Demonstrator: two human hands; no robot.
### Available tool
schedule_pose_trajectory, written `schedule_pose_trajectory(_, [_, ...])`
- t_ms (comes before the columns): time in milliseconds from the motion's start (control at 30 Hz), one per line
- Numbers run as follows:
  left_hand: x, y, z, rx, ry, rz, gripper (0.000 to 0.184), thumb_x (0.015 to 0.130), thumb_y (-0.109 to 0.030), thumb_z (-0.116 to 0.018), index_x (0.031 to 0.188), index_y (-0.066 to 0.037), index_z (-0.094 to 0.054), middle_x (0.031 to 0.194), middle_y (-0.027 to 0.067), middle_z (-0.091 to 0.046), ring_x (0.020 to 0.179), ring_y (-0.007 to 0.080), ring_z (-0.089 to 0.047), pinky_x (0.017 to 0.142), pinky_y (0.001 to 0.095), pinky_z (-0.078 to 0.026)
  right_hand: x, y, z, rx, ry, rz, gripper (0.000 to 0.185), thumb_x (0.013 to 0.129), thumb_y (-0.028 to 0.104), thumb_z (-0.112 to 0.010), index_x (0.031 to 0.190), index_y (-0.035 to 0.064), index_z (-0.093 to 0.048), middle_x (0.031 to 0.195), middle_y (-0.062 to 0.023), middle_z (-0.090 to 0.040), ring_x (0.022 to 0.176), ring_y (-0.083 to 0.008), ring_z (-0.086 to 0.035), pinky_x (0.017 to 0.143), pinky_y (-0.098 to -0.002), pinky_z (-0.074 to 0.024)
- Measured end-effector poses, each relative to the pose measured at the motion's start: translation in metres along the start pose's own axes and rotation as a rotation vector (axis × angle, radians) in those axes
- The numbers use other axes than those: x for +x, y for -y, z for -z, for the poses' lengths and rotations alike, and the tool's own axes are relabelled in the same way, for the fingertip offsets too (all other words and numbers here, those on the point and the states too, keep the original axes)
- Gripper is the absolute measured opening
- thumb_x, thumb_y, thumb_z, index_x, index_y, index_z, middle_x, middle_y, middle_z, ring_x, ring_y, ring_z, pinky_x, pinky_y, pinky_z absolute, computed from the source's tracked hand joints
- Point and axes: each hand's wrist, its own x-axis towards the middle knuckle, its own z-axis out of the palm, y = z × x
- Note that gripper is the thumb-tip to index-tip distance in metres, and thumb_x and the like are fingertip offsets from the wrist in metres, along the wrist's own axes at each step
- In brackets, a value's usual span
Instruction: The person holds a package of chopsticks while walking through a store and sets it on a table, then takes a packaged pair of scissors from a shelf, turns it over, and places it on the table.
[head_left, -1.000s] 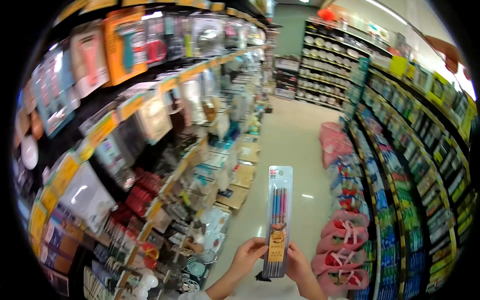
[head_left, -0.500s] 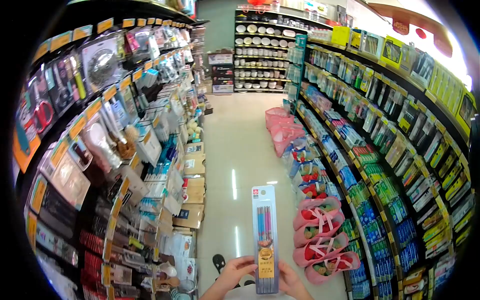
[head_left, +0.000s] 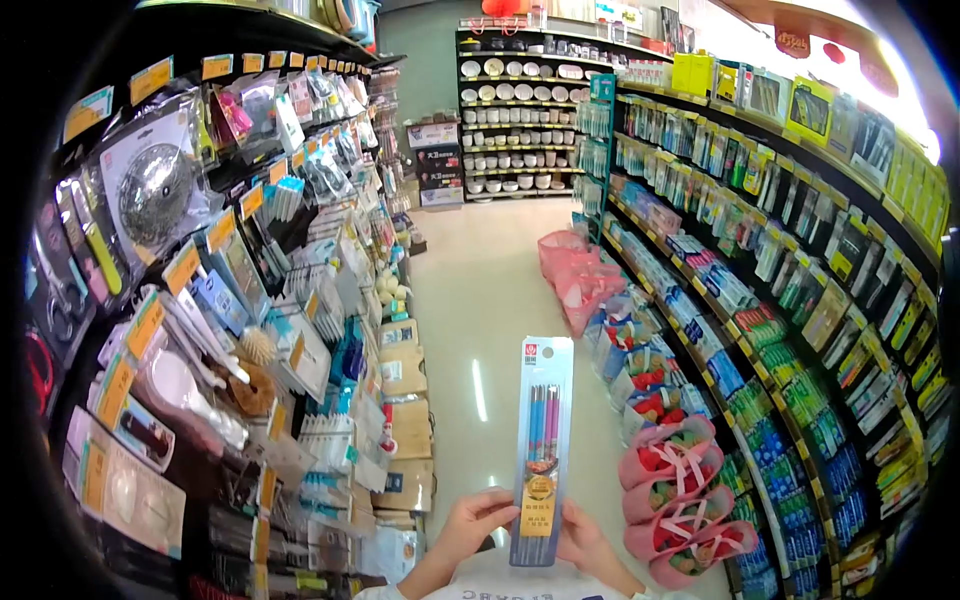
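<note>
Pack [head_left: 541,455]: could tip if you loosen your low hold; its top is unsupported.
Bags [head_left: 680,510]: could be bumped if your right hand [head_left: 583,537] swings outward.
Left hand [head_left: 475,525]: fingers closed on the pack's lower left edge.
Right hand: fingers gripping its lower right edge, pack between both.

You're in a shop, household-goods aisle. Clear from the orange price tags [head_left: 151,80] down your left side, packaged goods [head_left: 155,190] hung in rows there, yellow packs [head_left: 809,105] above tightly stocked rows on your right. Far end: tiers of white dishes [head_left: 504,92]. Pink bags [head_left: 640,468] line one side of the pale floor [head_left: 465,300]. Even the pack [head_left: 541,450] before you is printed retail packaging.
</note>
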Motion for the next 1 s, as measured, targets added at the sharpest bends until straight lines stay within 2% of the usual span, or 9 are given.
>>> schedule_pose_trajectory(200, [0.033, -0.008, 0.054, -0.023, -0.036, 0.073, 0.02, 0.078, -0.002, -0.055, 0.095, 0.008, -0.054, 0.086, 0.0067, -0.053, 0.074, 0.0139, -0.055, 0.062, 0.024, -0.046, 0.065, -0.007, 0.013, 0.119, 0.006, -0.08, 0.059, 0.08, 0.032, -0.048, 0.122, -0.0024, -0.026, 0.12, -0.0163, -0.04, 0.108, -0.0278, -0.043, 0.091, -0.0397, -0.0347])
schedule_pose_trajectory(267, [0.041, -0.004, 0.067, -0.072, -0.117, 0.083, 0.022, 0.078, -0.003, -0.055, 0.097, 0.008, -0.053, 0.087, 0.0067, -0.052, 0.075, 0.0142, -0.055, 0.062, 0.0237, -0.046, 0.085, -0.006, 0.016, 0.104, -0.019, -0.112, 0.059, 0.08, 0.032, -0.049, 0.122, -0.0022, -0.026, 0.12, -0.0163, -0.04, 0.109, -0.0276, -0.042, 0.091, -0.0398, -0.0347])
schedule_pose_trajectory(567, [0.11, -0.022, 0.109, 0.005, -0.248, 0.039, 0.022, 0.079, -0.002, -0.052, 0.099, 0.005, -0.054, 0.085, 0.0059, -0.052, 0.074, 0.0134, -0.054, 0.062, 0.023, -0.045, 0.185, 0.017, 0.059, 0.197, 0.014, -0.313, 0.06, 0.078, 0.033, -0.05, 0.123, -0.0002, -0.027, 0.121, -0.0161, -0.038, 0.11, -0.0281, -0.041, 0.093, -0.0402, -0.033])
schedule_pose_trajectory(800, [0.214, -0.037, 0.115, 0.063, -0.395, 0.006, 0.022, 0.078, -0.001, -0.053, 0.099, 0.005, -0.054, 0.084, 0.0061, -0.053, 0.074, 0.0127, -0.054, 0.062, 0.0228, -0.045, 0.276, 0.1, 0.077, 0.109, 0.082, -0.339, 0.059, 0.079, 0.031, -0.049, 0.123, -0.0011, -0.025, 0.122, -0.0167, -0.037, 0.111, -0.0288, -0.04, 0.094, -0.0405, -0.0322])
schedule_pose_trajectory(933, [0.281, -0.039, 0.122, 0.08, -0.338, -0.107, 0.022, 0.078, -0.001, -0.053, 0.099, 0.006, -0.054, 0.084, 0.0066, -0.052, 0.071, 0.0131, -0.054, 0.061, 0.023, -0.045, 0.321, 0.156, 0.087, 0.038, 0.195, -0.305, 0.059, 0.08, 0.031, -0.048, 0.123, -0.0015, -0.024, 0.122, -0.0172, -0.037, 0.11, -0.0294, -0.041, 0.092, -0.0404, -0.0342])
schedule_pose_trajectory(1000, [0.315, -0.034, 0.122, 0.071, -0.325, -0.117, 0.022, 0.078, -0.001, -0.053, 0.098, 0.007, -0.054, 0.083, 0.0065, -0.052, 0.071, 0.0132, -0.054, 0.061, 0.0229, -0.045, 0.338, 0.18, 0.103, 0.026, 0.183, -0.298, 0.059, 0.08, 0.031, -0.048, 0.123, -0.0011, -0.025, 0.121, -0.0174, -0.038, 0.11, -0.0296, -0.042, 0.092, -0.0405, -0.0341])
